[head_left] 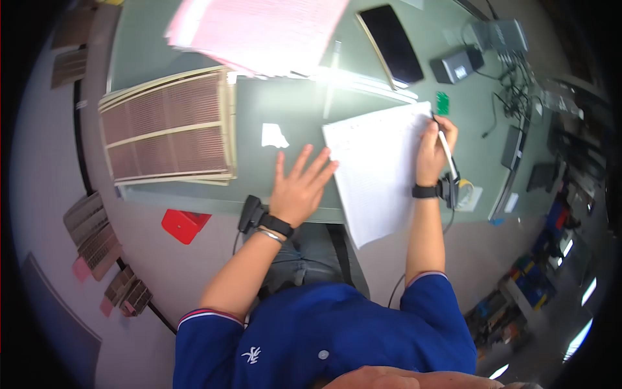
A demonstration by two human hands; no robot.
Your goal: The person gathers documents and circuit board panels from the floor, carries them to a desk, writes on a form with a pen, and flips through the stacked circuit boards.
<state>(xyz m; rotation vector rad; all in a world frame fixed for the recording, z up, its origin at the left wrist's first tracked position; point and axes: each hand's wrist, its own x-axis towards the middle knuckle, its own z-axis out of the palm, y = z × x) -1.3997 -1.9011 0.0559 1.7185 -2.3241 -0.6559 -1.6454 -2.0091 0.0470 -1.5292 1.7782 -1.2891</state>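
Note:
A stack of white paper point(379, 165) lies tilted on the green desk, its lower corner hanging over the near edge. My right hand point(433, 150) rests on the paper's right side, fingers closed round a white pen point(446, 146) with a dark lower end. Left of the paper, my left hand point(301, 185) lies flat on the desk with its fingers spread, fingertips close to the paper's left edge. It holds nothing. A small torn white scrap point(274, 135) sits just beyond the left fingers. Each wrist wears a black strap with a small device.
Brown ribbed panels with pale frames point(165, 129) are stacked at the left. Pink sheets point(259, 32) cover the far side, beside a dark tablet-like device point(392, 45). Black boxes point(453, 65), tangled cables point(515, 84) and a tape roll point(465, 193) stand right. A red bin point(184, 225) sits below the desk.

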